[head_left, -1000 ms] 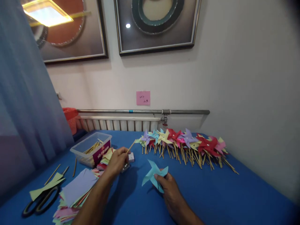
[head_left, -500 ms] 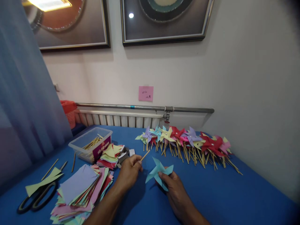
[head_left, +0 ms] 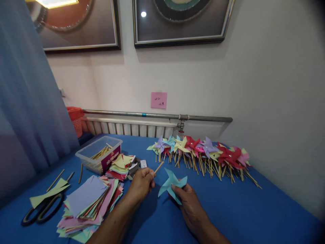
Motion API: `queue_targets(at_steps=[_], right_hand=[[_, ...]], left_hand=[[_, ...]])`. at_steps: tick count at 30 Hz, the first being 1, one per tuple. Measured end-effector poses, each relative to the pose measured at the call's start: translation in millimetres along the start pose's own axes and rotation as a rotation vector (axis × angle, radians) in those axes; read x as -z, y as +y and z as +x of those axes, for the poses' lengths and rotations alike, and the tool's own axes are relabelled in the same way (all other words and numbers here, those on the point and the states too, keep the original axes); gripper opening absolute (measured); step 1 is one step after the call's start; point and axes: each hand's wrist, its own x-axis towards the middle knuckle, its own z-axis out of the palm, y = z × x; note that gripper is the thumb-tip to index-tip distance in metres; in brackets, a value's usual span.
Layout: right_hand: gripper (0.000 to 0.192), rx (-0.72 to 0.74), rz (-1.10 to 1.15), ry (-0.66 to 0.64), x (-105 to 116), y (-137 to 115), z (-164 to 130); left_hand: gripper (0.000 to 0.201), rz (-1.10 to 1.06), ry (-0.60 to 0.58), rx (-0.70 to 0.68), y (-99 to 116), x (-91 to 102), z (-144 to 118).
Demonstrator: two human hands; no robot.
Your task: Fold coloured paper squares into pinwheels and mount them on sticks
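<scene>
**Hands with stick and paper pinwheel at a blue table**

The left hand [head_left: 141,184] pinches a thin, pale wooden stick [head_left: 158,167] between closed fingertips. The right hand [head_left: 189,206] grips a folded light-blue paper pinwheel [head_left: 172,182], four-bladed and matte, held just above the blue cloth-covered table [head_left: 254,217]. Left of the hands: a fanned stack of coloured paper squares [head_left: 87,203], black-handled scissors [head_left: 42,211], and a clear plastic box of sticks [head_left: 99,157] bearing a maroon label, its writing unreadable. Behind: a row of finished multicoloured pinwheels [head_left: 203,152]. A pink wall note [head_left: 158,100] carries illegible handwriting.
</scene>
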Motion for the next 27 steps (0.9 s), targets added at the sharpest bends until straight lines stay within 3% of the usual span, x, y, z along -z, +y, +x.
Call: queue_targets(at_steps=[5,9,14,27], right_hand=[[0.039,-0.005,0.003,0.019,1,0,0],[0.039,0.005,-0.019,0.049,1,-1,-1],[0.040,0.030,-0.029,0.042,4,3,4],[0.039,0.093,-0.039,0.067,8,5,10]], left_hand=[[0.019,0.190,-0.010,-0.078,-6,1.4,0],[0.014,0.336,-0.105,-0.085,-7,-0.6,-6],[0.011,0.264,-0.238,0.004,-5,-3.2,-11],[0.010,0.279,-0.214,0.011,0,-4.9,-14]])
